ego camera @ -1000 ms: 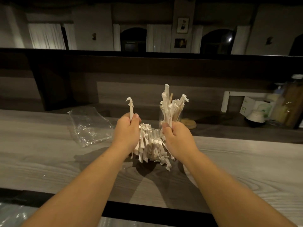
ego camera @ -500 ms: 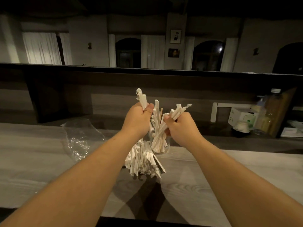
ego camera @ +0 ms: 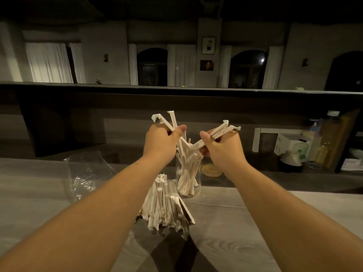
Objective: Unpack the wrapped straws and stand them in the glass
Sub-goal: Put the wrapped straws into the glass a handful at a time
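A clear glass point(ego camera: 198, 185) stands on the pale wooden counter point(ego camera: 245, 222), with several paper-wrapped straws leaning inside it. Above its mouth my left hand point(ego camera: 160, 143) is closed on a few wrapped straws point(ego camera: 170, 122) whose lower ends point down into the glass. My right hand point(ego camera: 222, 148) grips another small bunch of wrapped straws point(ego camera: 222, 129), tilted up to the right, its lower ends also at the glass mouth. A heap of wrapped straws point(ego camera: 165, 203) lies on the counter just left of and in front of the glass.
A crumpled clear plastic bag point(ego camera: 86, 173) lies on the counter to the left. Behind the glass sits a small round yellowish lid or coaster point(ego camera: 212, 170). Bottles point(ego camera: 322, 146), a white box point(ego camera: 290, 144) and a small white object stand at the far right on a lower shelf.
Both hands have risen from the heap on the counter to above the glass, each carrying a few straws. The heap now lies untouched on the counter.
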A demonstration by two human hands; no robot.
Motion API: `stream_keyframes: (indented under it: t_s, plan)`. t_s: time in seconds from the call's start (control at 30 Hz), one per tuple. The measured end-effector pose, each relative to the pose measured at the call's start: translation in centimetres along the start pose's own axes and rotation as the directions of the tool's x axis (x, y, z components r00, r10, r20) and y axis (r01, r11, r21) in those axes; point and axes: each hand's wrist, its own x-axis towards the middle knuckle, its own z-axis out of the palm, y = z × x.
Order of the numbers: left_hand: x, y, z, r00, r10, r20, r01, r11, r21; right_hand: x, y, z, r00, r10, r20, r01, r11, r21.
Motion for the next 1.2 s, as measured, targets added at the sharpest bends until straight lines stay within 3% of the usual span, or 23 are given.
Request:
stream_keyframes:
  t_s: [0.37,0.57,0.77,0.93,1.1,1.2]
  plan:
    - [1.0,-0.1,0.8,0.999,-0.026,-0.028,0.02,0.98,-0.199,1.3,1.7,0.1,0.998,0.04,0.055,-0.03,0.986,-0.164]
    - [0.6,-1.8,0.9,0.993,0.016,0.12,-0.021,0.999,0.039,1.4,2.1,0.3,0.996,0.072,0.053,-0.059,0.974,-0.218]
    - [1.5,-2.7,1.9,0.973,0.057,0.223,-0.095,0.982,0.162,2.1,2.0,0.7,0.994,0.078,0.08,-0.06,0.976,-0.208]
    - [1.9,-3.2,2.5,0.948,-0.025,0.318,-0.104,0.918,0.384,2.5,2.7,1.2,0.984,0.07,0.162,-0.038,0.98,-0.197]
    - [2.1,-4.2,2.8,0.944,-0.049,0.326,0.055,0.998,-0.01,2.6,3.5,1.3,0.992,0.051,0.117,-0.048,0.998,-0.028]
    - [1.8,-4.1,2.9,0.919,-0.021,0.395,0.057,0.995,-0.079,2.9,3.7,1.6,0.996,0.033,0.088,-0.035,0.999,0.027]
